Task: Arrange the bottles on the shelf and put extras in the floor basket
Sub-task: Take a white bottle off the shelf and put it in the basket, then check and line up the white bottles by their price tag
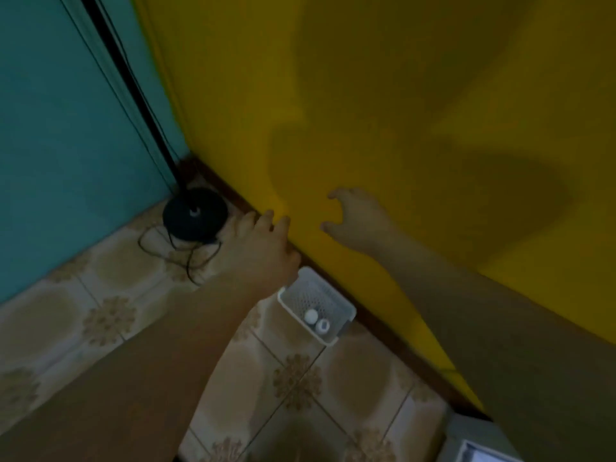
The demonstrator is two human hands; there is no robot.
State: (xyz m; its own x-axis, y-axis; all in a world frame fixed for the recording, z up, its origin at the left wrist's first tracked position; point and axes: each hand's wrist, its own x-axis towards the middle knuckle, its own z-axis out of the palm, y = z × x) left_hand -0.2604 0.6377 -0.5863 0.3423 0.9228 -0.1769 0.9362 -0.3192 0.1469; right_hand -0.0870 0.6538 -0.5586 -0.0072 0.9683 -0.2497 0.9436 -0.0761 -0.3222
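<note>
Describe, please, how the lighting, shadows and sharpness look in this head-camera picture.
Head view: dim, warm light and a soft picture overall; large blurred shadows lie on the yellow wall; the left hand and right hand are smeared at the fingertips; the white caps in the basket are bright blobs without detail.

The basket (313, 291) is seen to be of white plastic, its walls pierced with small holes. The two bottle caps (311, 315) inside are of smooth white plastic. The floor tiles (116, 295) are patterned and slightly glossy; the yellow wall (366, 95) is painted matt.
</note>
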